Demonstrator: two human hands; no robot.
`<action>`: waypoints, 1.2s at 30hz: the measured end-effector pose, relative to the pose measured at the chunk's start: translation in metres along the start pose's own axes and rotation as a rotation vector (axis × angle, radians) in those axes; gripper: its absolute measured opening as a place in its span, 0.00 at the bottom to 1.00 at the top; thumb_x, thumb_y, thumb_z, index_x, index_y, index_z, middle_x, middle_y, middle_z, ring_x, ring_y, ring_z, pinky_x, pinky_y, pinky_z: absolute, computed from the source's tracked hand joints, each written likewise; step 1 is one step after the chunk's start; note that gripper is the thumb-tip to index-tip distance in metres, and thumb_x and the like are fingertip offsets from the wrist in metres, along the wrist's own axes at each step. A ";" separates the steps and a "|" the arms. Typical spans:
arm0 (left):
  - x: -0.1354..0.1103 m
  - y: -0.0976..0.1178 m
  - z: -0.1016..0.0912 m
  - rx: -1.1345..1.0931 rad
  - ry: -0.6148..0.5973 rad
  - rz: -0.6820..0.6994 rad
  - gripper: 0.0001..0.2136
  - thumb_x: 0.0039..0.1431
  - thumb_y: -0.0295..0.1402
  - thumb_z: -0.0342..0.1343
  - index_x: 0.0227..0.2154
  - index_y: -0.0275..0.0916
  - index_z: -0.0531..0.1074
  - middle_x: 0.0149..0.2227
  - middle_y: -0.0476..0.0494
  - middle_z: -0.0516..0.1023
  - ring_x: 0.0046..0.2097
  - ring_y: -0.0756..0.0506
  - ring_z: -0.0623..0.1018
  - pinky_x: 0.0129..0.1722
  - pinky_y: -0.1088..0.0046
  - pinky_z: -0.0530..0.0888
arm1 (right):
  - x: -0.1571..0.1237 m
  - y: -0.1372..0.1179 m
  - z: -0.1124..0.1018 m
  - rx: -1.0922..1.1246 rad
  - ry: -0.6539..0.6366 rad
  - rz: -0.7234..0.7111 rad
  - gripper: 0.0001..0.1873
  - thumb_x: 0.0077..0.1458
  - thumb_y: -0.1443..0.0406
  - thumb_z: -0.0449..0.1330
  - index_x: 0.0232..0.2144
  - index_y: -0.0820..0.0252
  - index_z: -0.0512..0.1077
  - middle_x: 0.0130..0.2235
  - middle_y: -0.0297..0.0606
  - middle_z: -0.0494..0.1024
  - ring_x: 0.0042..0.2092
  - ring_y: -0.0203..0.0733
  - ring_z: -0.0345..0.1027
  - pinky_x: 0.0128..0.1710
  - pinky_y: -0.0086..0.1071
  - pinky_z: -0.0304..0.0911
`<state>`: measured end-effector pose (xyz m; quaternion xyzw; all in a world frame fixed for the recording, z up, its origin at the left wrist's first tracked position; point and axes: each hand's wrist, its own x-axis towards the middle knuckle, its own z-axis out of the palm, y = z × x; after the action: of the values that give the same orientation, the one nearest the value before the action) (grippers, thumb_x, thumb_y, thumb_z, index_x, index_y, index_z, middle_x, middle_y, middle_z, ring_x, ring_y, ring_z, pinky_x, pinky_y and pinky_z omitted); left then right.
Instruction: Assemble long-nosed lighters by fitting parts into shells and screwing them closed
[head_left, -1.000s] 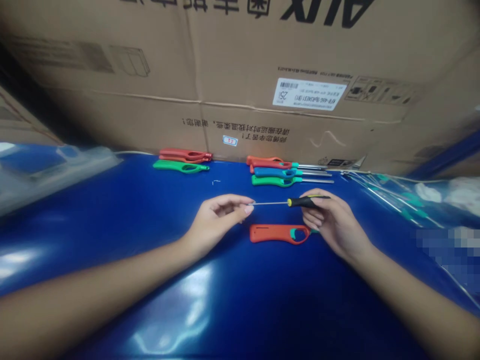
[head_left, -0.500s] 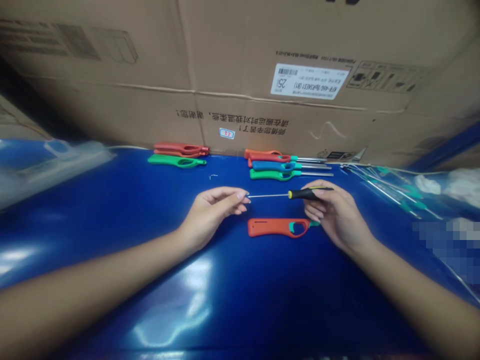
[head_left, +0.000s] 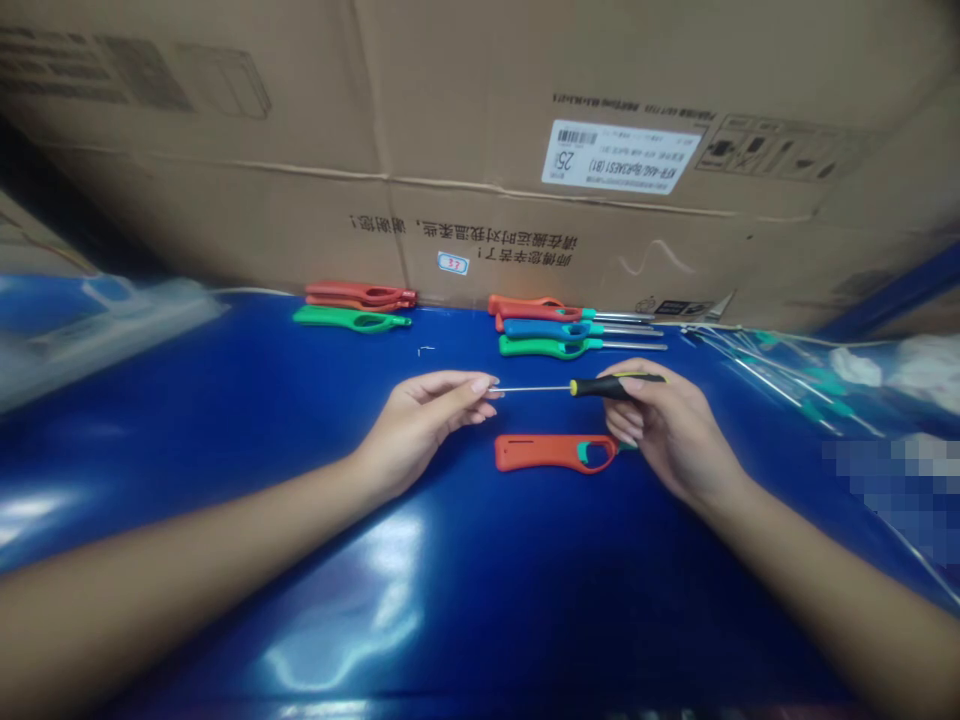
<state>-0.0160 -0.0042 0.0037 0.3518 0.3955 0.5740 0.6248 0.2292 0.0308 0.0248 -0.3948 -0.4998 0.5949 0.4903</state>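
My right hand [head_left: 660,420] is closed around the black and yellow handle of a screwdriver [head_left: 534,389], its thin shaft pointing left. At the other end, my left hand [head_left: 439,415] pinches the tip between thumb and fingers; whether a small part is also in that pinch is hidden. Below the shaft an orange lighter body [head_left: 536,454] with a green trigger lies flat on the blue table [head_left: 480,600]. Its right end is partly covered by my right hand.
Behind my hands are several long-tube lighters [head_left: 544,347] and, left of them, several red and green lighter bodies [head_left: 337,317]. Tiny pale pieces [head_left: 425,350] lie between. Metal tubes with green ends [head_left: 780,383] are at right. A cardboard box [head_left: 465,110] stands behind.
The screwdriver has shifted slightly left, its tip further into my left fingers. The lighters have stayed in place.
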 end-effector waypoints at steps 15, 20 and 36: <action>-0.007 -0.002 -0.001 0.202 -0.078 0.085 0.14 0.54 0.31 0.67 0.44 0.37 0.80 0.40 0.42 0.83 0.37 0.48 0.81 0.41 0.74 0.78 | -0.002 -0.005 0.000 -0.089 0.057 -0.093 0.04 0.51 0.64 0.63 0.28 0.59 0.77 0.16 0.27 0.59 0.19 0.30 0.50 0.18 0.27 0.46; -0.006 -0.003 0.000 0.275 -0.079 0.109 0.15 0.51 0.31 0.70 0.42 0.37 0.80 0.40 0.42 0.83 0.39 0.48 0.81 0.46 0.72 0.77 | -0.003 -0.006 0.001 -0.107 0.069 -0.092 0.04 0.50 0.63 0.64 0.27 0.59 0.76 0.17 0.27 0.59 0.18 0.30 0.50 0.19 0.28 0.45; -0.008 -0.002 0.002 0.403 -0.040 0.157 0.08 0.51 0.35 0.70 0.31 0.38 0.81 0.36 0.45 0.83 0.38 0.48 0.80 0.42 0.75 0.76 | -0.002 -0.010 -0.001 -0.134 0.093 -0.141 0.04 0.49 0.63 0.63 0.27 0.57 0.76 0.18 0.29 0.60 0.18 0.31 0.51 0.19 0.28 0.44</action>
<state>-0.0136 -0.0121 0.0036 0.5108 0.4611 0.5232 0.5027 0.2323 0.0296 0.0345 -0.4175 -0.5417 0.5052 0.5263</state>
